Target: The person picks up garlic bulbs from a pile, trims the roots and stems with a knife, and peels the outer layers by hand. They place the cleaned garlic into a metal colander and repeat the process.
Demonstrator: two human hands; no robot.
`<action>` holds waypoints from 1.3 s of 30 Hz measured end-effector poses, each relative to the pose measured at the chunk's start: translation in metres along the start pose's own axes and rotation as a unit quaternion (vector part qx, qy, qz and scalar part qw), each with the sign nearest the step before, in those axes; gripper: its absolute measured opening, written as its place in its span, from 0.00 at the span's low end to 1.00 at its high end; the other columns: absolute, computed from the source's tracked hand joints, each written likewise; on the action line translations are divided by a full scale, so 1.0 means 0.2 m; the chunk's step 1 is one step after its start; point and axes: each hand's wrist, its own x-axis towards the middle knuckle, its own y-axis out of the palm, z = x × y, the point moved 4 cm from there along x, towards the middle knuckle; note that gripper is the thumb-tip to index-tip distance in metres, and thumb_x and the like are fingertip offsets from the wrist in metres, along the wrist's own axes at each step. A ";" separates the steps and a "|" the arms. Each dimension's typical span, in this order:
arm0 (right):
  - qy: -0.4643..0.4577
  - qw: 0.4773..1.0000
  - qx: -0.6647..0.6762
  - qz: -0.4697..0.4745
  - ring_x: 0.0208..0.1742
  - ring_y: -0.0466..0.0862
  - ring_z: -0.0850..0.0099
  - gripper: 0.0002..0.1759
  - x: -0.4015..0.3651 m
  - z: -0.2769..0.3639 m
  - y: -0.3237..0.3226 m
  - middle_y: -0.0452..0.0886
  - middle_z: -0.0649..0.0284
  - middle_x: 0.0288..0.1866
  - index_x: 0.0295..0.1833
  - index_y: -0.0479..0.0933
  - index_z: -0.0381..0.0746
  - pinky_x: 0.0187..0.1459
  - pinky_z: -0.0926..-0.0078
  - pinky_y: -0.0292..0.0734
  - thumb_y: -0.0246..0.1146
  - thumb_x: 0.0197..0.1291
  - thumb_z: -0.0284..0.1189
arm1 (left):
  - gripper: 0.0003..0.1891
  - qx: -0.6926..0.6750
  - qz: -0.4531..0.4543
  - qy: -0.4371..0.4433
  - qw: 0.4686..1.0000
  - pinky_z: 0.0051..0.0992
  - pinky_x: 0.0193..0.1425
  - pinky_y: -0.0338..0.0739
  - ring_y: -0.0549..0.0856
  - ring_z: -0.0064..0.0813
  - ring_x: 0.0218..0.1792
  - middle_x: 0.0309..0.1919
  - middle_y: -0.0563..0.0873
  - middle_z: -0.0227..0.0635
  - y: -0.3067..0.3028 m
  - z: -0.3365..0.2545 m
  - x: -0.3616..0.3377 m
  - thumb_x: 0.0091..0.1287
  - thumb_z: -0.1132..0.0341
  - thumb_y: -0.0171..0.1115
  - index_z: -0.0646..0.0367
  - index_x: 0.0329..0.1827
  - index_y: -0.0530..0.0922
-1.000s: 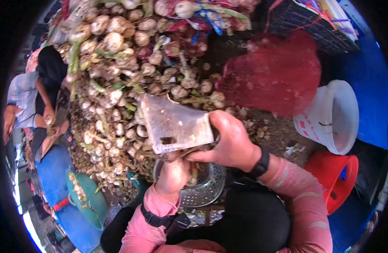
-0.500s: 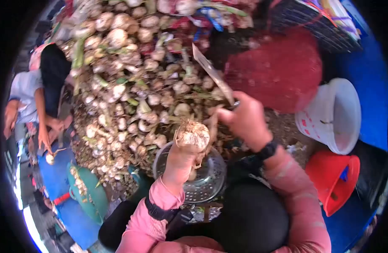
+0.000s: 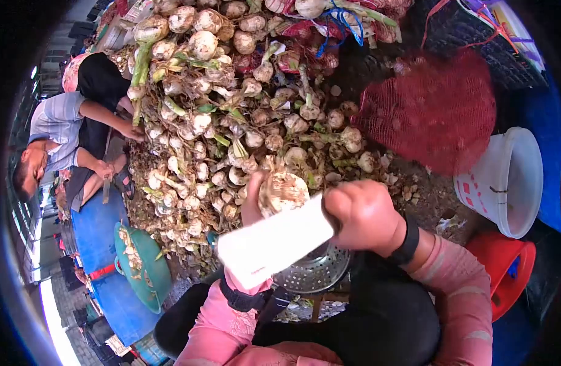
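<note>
A dirty garlic bulb (image 3: 284, 190) with its root end showing sits in the fingers of my left hand (image 3: 251, 206), which are wrapped round it. My right hand (image 3: 364, 215) is closed round the handle of a cleaver (image 3: 277, 239). Its broad blade shines bright white and lies just below the bulb in view, covering much of my left hand and wrist. Beneath my hands stands a metal colander (image 3: 314, 276) with holes in its wall, partly hidden by the blade.
A large heap of garlic (image 3: 225, 146) spreads ahead. Right of it are a red mesh sack (image 3: 430, 113), a white bucket (image 3: 480, 180) and a red bucket (image 3: 506, 268). At left sit a green basin (image 3: 155, 277) and another person (image 3: 61, 125), one hand at the heap.
The cleaver has swung from pointing away over the heap to lying across my left hand, below the bulb. The other person has reached a hand to the heap. My view has shifted.
</note>
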 end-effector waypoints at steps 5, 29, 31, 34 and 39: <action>0.312 0.949 -0.006 0.036 0.27 0.79 0.57 0.10 -0.18 -0.47 0.17 0.77 0.54 0.23 0.27 0.76 0.40 0.31 0.64 0.76 0.63 0.38 0.33 | 0.40 0.281 0.025 0.283 0.917 0.30 0.49 0.75 0.81 0.29 0.42 0.39 0.80 0.36 -0.03 -0.04 -0.03 0.40 0.70 0.72 0.62 0.59 0.60; 0.357 0.921 0.151 -0.034 0.28 0.80 0.59 0.19 -0.24 -0.42 0.06 0.77 0.49 0.24 0.33 0.76 0.32 0.32 0.65 0.73 0.63 0.47 0.40 | 0.31 0.139 0.269 -0.198 0.932 0.33 0.47 0.74 0.79 0.38 0.41 0.39 0.78 0.40 -0.07 0.44 -0.14 0.42 0.67 0.70 0.63 0.51 0.67; 0.353 0.897 0.263 -0.026 0.24 0.70 0.84 0.14 -0.12 -0.47 0.04 0.74 0.69 0.20 0.32 0.74 0.33 0.25 0.78 0.68 0.66 0.49 0.33 | 0.33 0.342 0.163 0.017 0.925 0.32 0.55 0.67 0.75 0.40 0.48 0.46 0.75 0.46 -0.03 0.27 -0.07 0.42 0.65 0.70 0.65 0.53 0.68; 0.368 0.830 0.417 -0.046 0.22 0.70 0.87 0.12 0.01 -0.32 0.07 0.73 0.74 0.23 0.40 0.73 0.35 0.21 0.85 0.66 0.63 0.53 0.30 | 0.34 0.211 0.159 0.043 0.964 0.30 0.57 0.66 0.74 0.36 0.51 0.49 0.74 0.44 0.09 0.16 -0.03 0.44 0.63 0.69 0.65 0.56 0.66; 0.218 0.889 0.402 -0.029 0.35 0.79 0.60 0.27 0.05 -0.22 0.12 0.77 0.51 0.27 0.39 0.72 0.31 0.39 0.65 0.73 0.57 0.55 0.49 | 0.23 -0.082 0.152 -0.177 0.969 0.20 0.41 0.69 0.75 0.22 0.37 0.36 0.75 0.31 0.29 0.28 -0.05 0.50 0.72 0.58 0.64 0.51 0.67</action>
